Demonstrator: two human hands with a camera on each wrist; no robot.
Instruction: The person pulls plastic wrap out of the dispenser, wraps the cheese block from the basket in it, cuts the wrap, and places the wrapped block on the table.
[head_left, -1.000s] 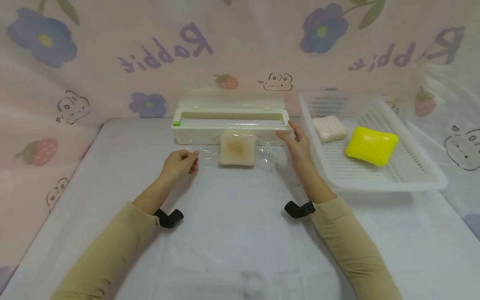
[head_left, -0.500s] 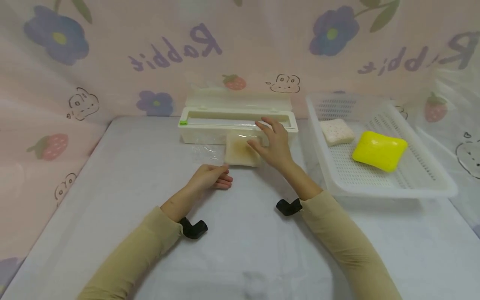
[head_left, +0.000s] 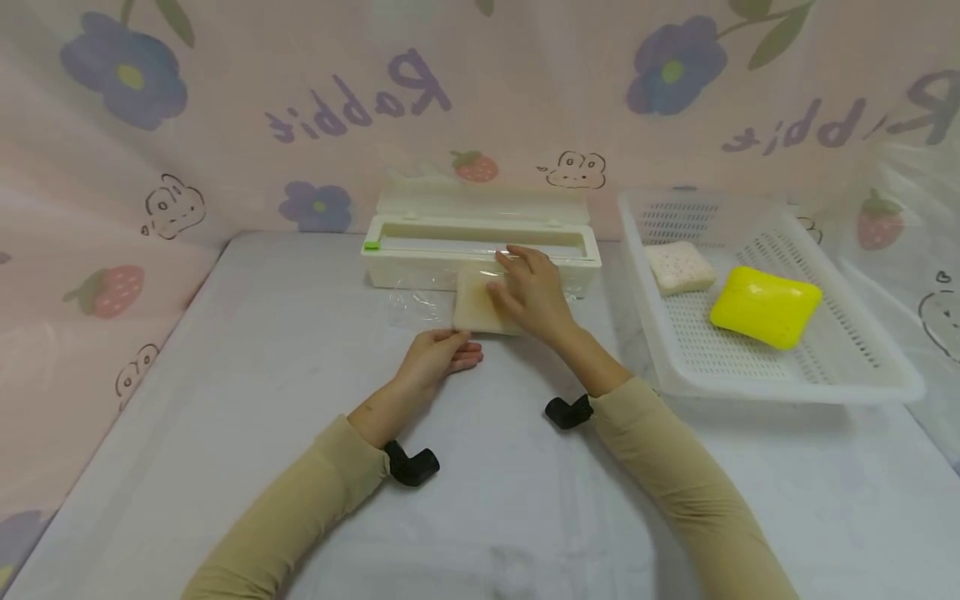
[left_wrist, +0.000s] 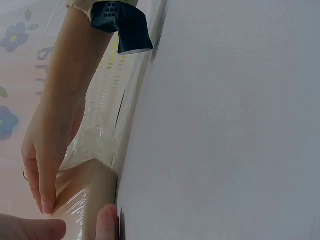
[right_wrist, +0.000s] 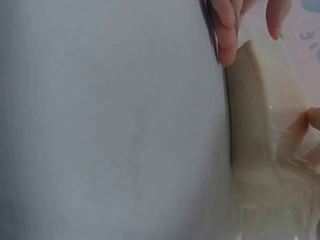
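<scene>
A cream square block (head_left: pixel 474 310) with a brownish patch on top lies in front of the white cling film dispenser (head_left: pixel 408 271). Clear cling film (head_left: pixel 420 308) runs from the dispenser over the block and spreads out at its left. My right hand (head_left: pixel 536 293) is over the block's right part, fingertips touching the film on top. In the left wrist view those fingertips point down onto the shiny wrapped top (left_wrist: pixel 75 200). My left hand (head_left: pixel 435 360) is at the block's front left corner, fingers extended, thumb above them. Neither palm shows.
To the right stands a white perforated basket (head_left: pixel 795 390) holding a speckled whitish block (head_left: pixel 681 267) and a glossy yellow pillow-shaped item (head_left: pixel 767 307). The dispenser's lid (head_left: pixel 480 202) is raised against the printed cloth backdrop (head_left: pixel 225 150). White cloth (head_left: pixel 480 517) covers the table.
My right hand has moved left from the dispenser's right end onto the block. My left hand has left the film's left edge and come right to the block's front corner.
</scene>
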